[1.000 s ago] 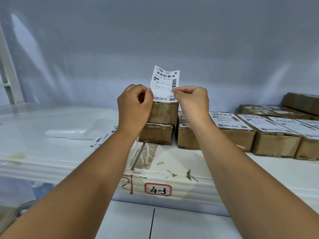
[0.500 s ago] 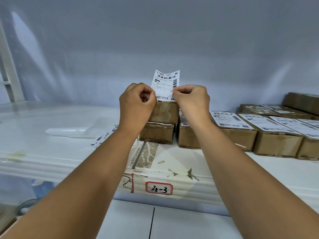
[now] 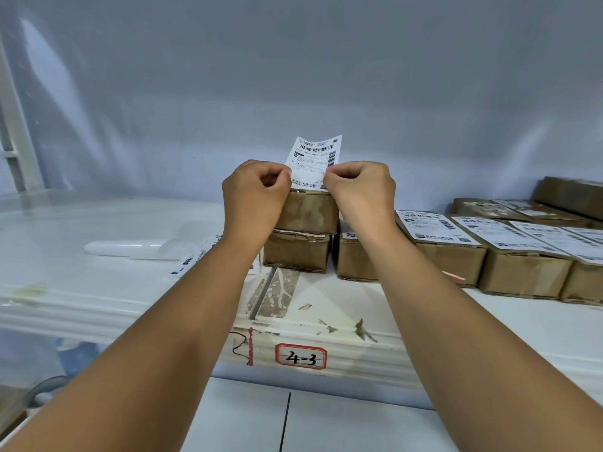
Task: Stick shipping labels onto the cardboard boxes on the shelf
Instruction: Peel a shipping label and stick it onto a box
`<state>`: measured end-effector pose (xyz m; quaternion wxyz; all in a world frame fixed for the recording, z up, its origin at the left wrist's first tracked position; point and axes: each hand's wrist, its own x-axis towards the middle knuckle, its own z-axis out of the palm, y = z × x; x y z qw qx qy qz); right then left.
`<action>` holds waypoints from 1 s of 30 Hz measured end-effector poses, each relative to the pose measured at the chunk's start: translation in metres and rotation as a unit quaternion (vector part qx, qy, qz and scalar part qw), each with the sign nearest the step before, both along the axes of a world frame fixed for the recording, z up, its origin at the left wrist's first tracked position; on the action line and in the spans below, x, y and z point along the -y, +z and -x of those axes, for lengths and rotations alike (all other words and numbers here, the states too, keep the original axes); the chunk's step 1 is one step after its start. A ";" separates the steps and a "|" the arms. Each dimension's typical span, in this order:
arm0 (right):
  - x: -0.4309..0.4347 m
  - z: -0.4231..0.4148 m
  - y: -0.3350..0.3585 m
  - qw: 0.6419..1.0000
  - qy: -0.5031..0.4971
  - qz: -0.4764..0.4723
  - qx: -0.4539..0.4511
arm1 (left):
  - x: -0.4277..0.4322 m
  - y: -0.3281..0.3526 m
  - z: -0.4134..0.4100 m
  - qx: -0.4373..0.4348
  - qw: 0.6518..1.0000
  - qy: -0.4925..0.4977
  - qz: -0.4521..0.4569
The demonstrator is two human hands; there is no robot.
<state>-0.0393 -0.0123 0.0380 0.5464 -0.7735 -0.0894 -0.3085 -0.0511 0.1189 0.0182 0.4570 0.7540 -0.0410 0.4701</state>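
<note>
- Step in hand: pinching the shipping label point(image 3: 315, 154) at its lower corners, left hand point(image 3: 257, 194) on the left edge and right hand point(image 3: 359, 190) on the right, fingers of both curled tight onto the paper.
- Holding the label upright, printed face toward the camera, lower edge at the top of the upper box point(image 3: 308, 210), which is stacked on a lower box point(image 3: 295, 252) on the shelf point(image 3: 98, 288).
- Not yet laid flat. Adhesion of the lower edge: impossible to tell.
- Judged done: a row of labelled boxes point(image 3: 447, 243) just right of the stack, each with a white label on its top face.
- Judged left: folding this label down and smoothing it; then the lower box, top face hidden, label status unknown; possibly a brown box at far right point(image 3: 567, 194), seemingly bare.
- Supply for remaining work: loose labels point(image 3: 187, 262) lying on the shelf beside the left forearm.
</note>
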 end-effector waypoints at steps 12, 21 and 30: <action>-0.001 -0.002 -0.002 1.000 -0.005 0.004 -0.002 | 0.000 -0.002 -0.001 0.018 0.999 0.006 -0.036; -0.002 -0.004 -0.001 1.000 -0.007 0.011 -0.008 | 0.006 -0.008 0.005 0.033 0.996 0.008 -0.084; -0.001 -0.003 -0.002 0.999 0.026 -0.022 -0.036 | 0.005 -0.010 0.006 0.032 0.992 0.020 -0.123</action>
